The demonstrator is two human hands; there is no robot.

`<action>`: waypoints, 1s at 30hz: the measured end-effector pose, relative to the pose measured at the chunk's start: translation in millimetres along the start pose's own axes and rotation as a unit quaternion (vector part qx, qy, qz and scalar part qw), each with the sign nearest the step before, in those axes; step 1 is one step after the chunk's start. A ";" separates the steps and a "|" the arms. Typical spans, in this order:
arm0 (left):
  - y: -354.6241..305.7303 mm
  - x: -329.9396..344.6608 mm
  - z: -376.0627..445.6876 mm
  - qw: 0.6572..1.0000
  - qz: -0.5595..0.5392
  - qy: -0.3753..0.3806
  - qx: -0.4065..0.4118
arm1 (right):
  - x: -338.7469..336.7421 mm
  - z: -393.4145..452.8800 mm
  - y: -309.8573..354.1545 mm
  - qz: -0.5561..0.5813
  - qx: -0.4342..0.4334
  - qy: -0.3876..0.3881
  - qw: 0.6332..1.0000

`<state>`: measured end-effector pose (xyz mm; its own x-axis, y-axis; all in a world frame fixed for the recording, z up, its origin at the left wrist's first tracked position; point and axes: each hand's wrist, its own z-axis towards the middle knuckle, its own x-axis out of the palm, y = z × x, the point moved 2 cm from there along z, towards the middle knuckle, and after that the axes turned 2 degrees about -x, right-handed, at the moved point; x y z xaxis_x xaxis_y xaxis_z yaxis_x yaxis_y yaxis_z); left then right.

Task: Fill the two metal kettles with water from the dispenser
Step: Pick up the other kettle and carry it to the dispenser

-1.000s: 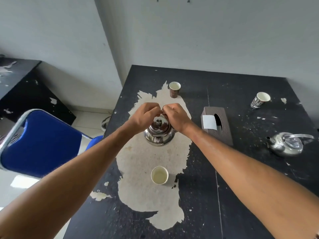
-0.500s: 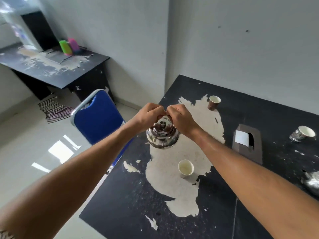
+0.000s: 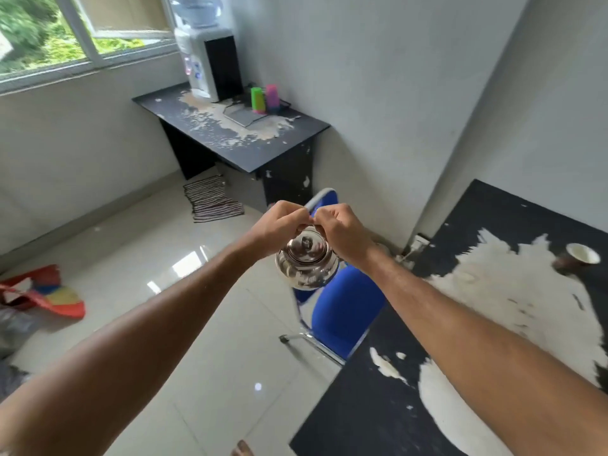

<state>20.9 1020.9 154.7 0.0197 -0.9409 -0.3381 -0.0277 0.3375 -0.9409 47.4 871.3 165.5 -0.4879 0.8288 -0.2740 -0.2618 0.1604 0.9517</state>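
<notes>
A shiny metal kettle [image 3: 307,261] with its lid on hangs in the air over a blue chair. My left hand [image 3: 279,223] and my right hand [image 3: 339,230] both grip its handle from above, knuckles nearly touching; the handle itself is hidden under my fingers. The white water dispenser [image 3: 200,60] with a bottle on top stands on a black side table [image 3: 243,139] far ahead, by the window. The second kettle is out of view.
The blue chair [image 3: 342,311] stands between me and the side table, beside the worn black table [image 3: 493,324] at right, which bears a paper cup [image 3: 580,255]. Green and pink cups [image 3: 265,98] stand near the dispenser. A striped mat [image 3: 210,199] and a colourful bag [image 3: 49,296] lie on the tiled floor.
Both hands have lifted the kettle off the black table and carried it left, past the table edge. My view has swung left, bringing the dispenser into sight.
</notes>
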 end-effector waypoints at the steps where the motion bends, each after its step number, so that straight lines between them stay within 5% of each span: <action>1: 8.0 -28.4 2.9 1.000 0.008 -0.005 -0.001 | 22.6 19.2 3.9 -0.004 -0.003 0.005 1.000; 14: 89.0 -311.8 60.4 0.997 0.003 -0.071 -0.027 | 234.2 248.9 39.4 0.024 -0.024 0.074 0.997; 30: 167.0 -559.8 308.0 0.993 0.004 -0.111 -0.045 | 335.8 608.7 22.8 0.016 -0.053 0.118 0.992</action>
<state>313.1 1612.6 180.9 0.2390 -0.9055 -0.3507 -0.1168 0.3318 -0.9361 384.5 1479.5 179.7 -0.6751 0.6823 -0.2805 -0.3224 0.0691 0.9441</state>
